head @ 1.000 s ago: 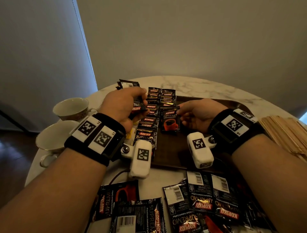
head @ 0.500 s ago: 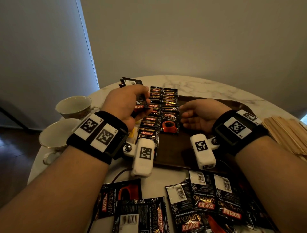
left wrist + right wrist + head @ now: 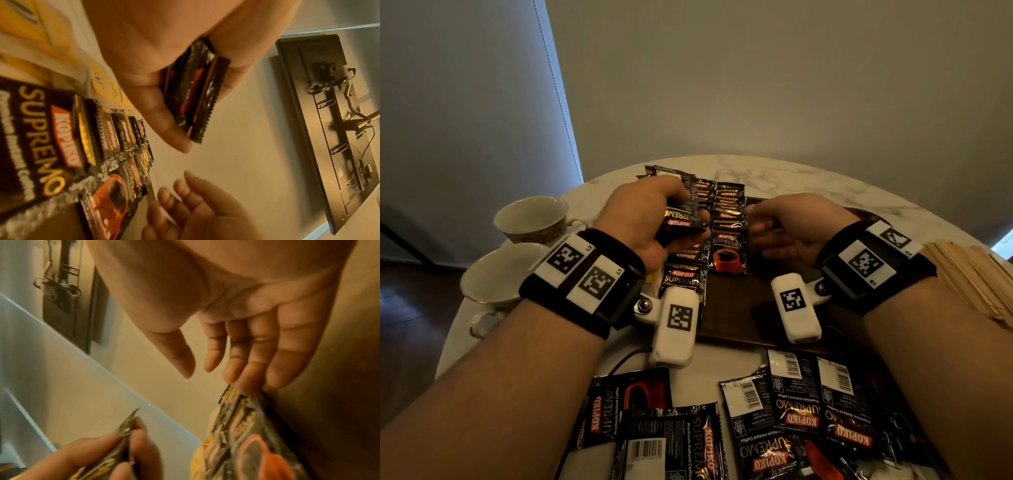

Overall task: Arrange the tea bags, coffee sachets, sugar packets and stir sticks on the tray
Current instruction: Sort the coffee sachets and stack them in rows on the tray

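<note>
The left hand (image 3: 645, 219) is curled round a small stack of coffee sachets (image 3: 683, 216), thumb on one face and fingers on the other, held above the left part of the tray (image 3: 750, 308). The sachets are black foil with zigzag-cut ends, a red KOPIKO label, gold SUPREMO lettering and an orange cup picture; in the left wrist view the stack (image 3: 195, 95) shows edge-on, several packs thick. The right hand (image 3: 791, 228) hovers beside it over the tray, fingers (image 3: 255, 350) relaxed and spread, holding nothing, their tips close to the top of the right row. Two overlapping rows of sachets (image 3: 717, 233) lie shingled on the dark wooden tray, labels facing up, the nearest one in the right row showing the whole cup. More sachets (image 3: 784, 421) lie loose on the marble table (image 3: 791, 174) in front of the tray, some face down with barcodes showing. Wooden sticks (image 3: 976, 277) are piled to the right of the tray, two cups (image 3: 530, 219) stand to the left
</note>
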A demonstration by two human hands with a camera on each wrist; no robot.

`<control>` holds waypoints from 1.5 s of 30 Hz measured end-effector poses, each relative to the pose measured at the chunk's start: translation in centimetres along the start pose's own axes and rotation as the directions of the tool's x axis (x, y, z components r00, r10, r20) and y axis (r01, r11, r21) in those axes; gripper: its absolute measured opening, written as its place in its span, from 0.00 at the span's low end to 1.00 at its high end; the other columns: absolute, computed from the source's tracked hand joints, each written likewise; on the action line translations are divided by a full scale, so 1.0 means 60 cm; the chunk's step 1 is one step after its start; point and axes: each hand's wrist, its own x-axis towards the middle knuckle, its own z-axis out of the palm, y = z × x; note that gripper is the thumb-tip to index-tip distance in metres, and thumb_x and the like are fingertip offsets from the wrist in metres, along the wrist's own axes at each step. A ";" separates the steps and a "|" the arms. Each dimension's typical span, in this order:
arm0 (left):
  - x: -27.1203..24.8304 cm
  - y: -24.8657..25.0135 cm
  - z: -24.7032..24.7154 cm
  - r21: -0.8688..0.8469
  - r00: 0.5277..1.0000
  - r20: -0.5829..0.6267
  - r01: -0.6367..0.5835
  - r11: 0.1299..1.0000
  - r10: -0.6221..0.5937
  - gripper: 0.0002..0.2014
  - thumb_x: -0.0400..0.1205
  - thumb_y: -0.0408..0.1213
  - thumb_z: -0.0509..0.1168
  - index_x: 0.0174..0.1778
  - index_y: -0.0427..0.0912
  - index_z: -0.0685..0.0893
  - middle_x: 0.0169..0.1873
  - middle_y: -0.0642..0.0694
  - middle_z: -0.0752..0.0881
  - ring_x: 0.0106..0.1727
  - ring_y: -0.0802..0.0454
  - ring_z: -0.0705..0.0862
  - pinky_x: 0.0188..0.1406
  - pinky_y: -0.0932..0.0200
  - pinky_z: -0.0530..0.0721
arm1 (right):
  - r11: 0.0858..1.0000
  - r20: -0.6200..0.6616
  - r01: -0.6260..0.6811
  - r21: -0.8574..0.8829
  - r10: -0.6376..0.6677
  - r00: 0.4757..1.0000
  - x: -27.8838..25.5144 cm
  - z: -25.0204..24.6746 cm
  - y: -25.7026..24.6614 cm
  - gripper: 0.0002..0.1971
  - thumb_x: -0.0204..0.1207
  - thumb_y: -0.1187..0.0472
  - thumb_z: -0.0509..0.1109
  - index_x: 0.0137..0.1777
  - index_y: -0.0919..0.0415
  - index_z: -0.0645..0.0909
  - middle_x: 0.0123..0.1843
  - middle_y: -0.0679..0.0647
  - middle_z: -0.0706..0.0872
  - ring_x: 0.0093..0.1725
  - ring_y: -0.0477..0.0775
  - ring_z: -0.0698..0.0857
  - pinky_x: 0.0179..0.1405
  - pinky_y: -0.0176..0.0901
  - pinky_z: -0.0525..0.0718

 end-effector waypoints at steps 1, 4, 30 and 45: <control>-0.001 0.000 0.001 0.016 1.000 0.012 0.002 1.000 -0.002 0.07 0.84 0.26 0.67 0.57 0.33 0.82 0.51 0.33 0.89 0.46 0.39 0.94 0.35 0.46 0.93 | 0.999 0.021 0.043 0.015 -0.043 0.999 -0.004 0.002 -0.005 0.07 0.82 0.55 0.74 0.54 0.58 0.86 0.33 0.50 0.87 0.35 0.51 0.88 0.45 0.50 0.86; -0.003 -0.001 0.004 0.074 0.998 0.057 -0.004 0.997 0.000 0.10 0.83 0.29 0.73 0.59 0.32 0.85 0.52 0.32 0.92 0.46 0.38 0.95 0.39 0.46 0.93 | 0.989 0.161 0.132 0.074 -0.142 0.977 -0.024 0.006 -0.030 0.07 0.81 0.55 0.75 0.52 0.58 0.86 0.37 0.51 0.86 0.34 0.49 0.85 0.40 0.45 0.84; -0.007 -0.009 0.011 -0.003 0.998 0.021 0.060 0.998 -0.060 0.09 0.81 0.26 0.70 0.56 0.33 0.85 0.52 0.35 0.88 0.46 0.41 0.89 0.26 0.55 0.87 | 0.866 0.397 0.261 0.426 -0.438 0.807 -0.047 -0.004 0.014 0.20 0.75 0.82 0.65 0.63 0.68 0.86 0.63 0.67 0.90 0.57 0.63 0.92 0.55 0.51 0.91; -0.018 -0.021 0.016 0.214 0.978 0.187 -0.131 0.968 0.091 0.19 0.75 0.23 0.75 0.62 0.38 0.88 0.52 0.39 0.94 0.48 0.43 0.93 0.36 0.56 0.86 | 0.851 0.088 0.276 0.447 -0.349 0.933 -0.028 0.004 0.021 0.06 0.72 0.61 0.79 0.45 0.59 0.85 0.40 0.59 0.85 0.32 0.49 0.83 0.29 0.39 0.85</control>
